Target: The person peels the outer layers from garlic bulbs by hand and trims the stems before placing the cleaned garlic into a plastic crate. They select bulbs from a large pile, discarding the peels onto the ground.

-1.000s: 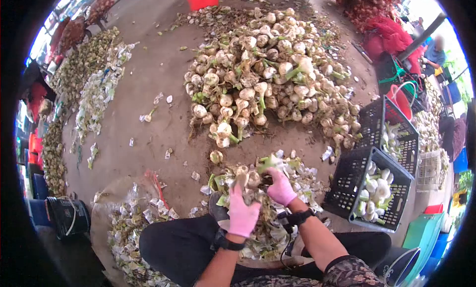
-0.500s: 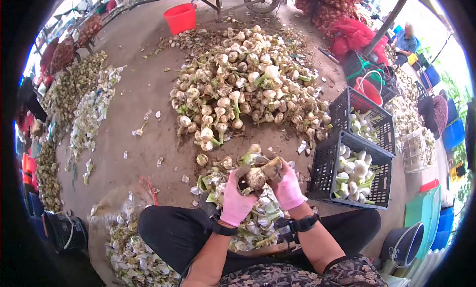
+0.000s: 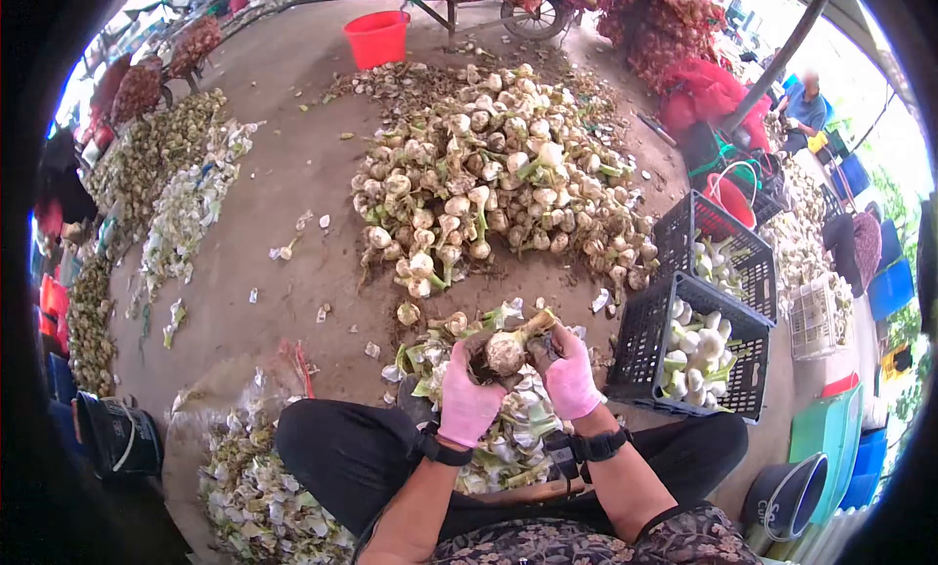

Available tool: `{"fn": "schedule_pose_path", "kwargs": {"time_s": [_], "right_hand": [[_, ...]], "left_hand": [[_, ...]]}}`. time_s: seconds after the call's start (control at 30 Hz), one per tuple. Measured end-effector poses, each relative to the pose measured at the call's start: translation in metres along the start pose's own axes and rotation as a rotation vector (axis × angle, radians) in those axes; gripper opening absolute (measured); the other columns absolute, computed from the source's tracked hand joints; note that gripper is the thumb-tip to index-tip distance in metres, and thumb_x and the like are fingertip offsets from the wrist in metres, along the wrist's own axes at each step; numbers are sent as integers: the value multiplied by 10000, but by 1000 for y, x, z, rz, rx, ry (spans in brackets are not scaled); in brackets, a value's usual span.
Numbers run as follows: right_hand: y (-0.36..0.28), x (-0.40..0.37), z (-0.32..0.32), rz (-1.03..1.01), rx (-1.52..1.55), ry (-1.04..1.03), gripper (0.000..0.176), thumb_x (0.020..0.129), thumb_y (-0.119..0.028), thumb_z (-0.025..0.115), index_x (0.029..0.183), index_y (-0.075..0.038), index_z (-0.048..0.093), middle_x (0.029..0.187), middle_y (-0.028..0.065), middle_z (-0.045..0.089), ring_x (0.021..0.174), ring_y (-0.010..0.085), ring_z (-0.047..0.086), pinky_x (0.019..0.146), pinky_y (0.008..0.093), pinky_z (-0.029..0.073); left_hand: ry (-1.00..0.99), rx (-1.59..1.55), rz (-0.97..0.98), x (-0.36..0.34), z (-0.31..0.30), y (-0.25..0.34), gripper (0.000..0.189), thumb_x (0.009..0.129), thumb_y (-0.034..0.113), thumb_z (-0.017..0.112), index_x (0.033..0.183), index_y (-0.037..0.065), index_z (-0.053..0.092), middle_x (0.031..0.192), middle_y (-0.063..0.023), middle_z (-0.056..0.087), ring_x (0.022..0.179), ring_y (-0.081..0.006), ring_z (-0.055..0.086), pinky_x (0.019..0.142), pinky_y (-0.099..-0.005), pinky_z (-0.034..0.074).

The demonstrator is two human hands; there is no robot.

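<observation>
A garlic bulb with its stem pointing up and right is held between my two hands above my lap. My left hand, in a pink glove with darkly soiled fingertips, is closed on the bulb's left side. My right hand, gloved the same way, is closed at the stem on the right, its fingertips partly hidden. Under the hands lies a heap of peeled garlic skins and leaves. Past them rises a big pile of untrimmed garlic.
Two black crates, the near one and the far one, hold trimmed white garlic at my right. More skins lie by my left knee. A red bucket stands behind the pile. Another person sits at far right.
The bulb has turned slightly between my hands, and its stem now shows paler and thinner. My right hand has shifted a little. The whole view has tilted slightly.
</observation>
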State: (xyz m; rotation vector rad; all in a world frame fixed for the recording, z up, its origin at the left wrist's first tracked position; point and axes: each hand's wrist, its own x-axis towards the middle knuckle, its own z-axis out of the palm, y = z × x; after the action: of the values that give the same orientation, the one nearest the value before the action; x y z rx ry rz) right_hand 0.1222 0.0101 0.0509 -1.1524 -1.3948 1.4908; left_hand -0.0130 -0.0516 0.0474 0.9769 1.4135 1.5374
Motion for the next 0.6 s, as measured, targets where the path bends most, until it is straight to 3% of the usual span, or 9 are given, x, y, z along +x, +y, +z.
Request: {"fn": "schedule_pose_path", "kwargs": {"time_s": [0.17,0.27,0.33,0.37,0.43,0.5,0.57,0.6], "right_hand": [[8,-3,-6,-52,-150,92,411,792,82,559,1201,62,526,1074,104,627,1003,146,568,896,265,435],[6,-5,-9,-50,-111,139,380,823,48,568,1201,62,525,1063,90,624,969,135,572,867,266,449],[-3,-5,-11,35,118,77,316,866,-11,577,1173,57,540,1037,68,623,930,115,570,828,257,458],[-6,-5,-11,34,118,79,316,866,-11,577,1173,57,540,1037,68,623,930,115,570,828,257,458],[-9,-7,-11,106,421,38,281,893,-78,591,1143,45,554,1023,49,621,910,98,564,799,245,461],[-7,-1,-7,35,362,63,267,895,-132,616,1105,27,575,971,35,627,864,90,560,770,244,460],[-5,3,-6,-25,15,142,263,888,-155,631,1080,19,587,933,34,634,840,88,559,758,245,456],[-6,3,-5,2,74,111,237,888,-138,625,1060,22,592,907,40,641,834,86,558,755,246,454]], "left_hand": [[-97,-52,-46,0,1,4,572,669,-72,727,1182,5,487,1092,-97,600,1013,-166,587,890,-297,475],[-132,-272,-133,0,5,-6,566,708,-4,760,1204,-11,487,1125,-90,585,1034,-157,568,921,-289,455],[-184,-566,-282,3,3,-8,553,748,29,744,1229,-12,473,1158,-83,572,1039,-153,564,917,-285,458],[-186,-566,-281,4,3,-7,553,748,29,744,1229,-12,473,1158,-83,572,1039,-153,564,917,-285,458],[-240,-308,-122,3,4,-4,518,772,-62,678,1234,-18,447,1204,-89,544,1072,-174,552,916,-323,489],[-236,-335,-137,1,8,-3,514,780,-56,674,1240,-17,446,1195,-87,552,1067,-174,556,918,-317,487],[-223,-359,-151,-1,6,-2,511,788,-51,671,1245,-16,445,1186,-85,560,1062,-173,560,919,-311,484],[-225,-391,-208,-1,3,-1,507,801,-31,669,1253,-17,439,1179,-87,565,1053,-174,566,920,-309,483]]}}
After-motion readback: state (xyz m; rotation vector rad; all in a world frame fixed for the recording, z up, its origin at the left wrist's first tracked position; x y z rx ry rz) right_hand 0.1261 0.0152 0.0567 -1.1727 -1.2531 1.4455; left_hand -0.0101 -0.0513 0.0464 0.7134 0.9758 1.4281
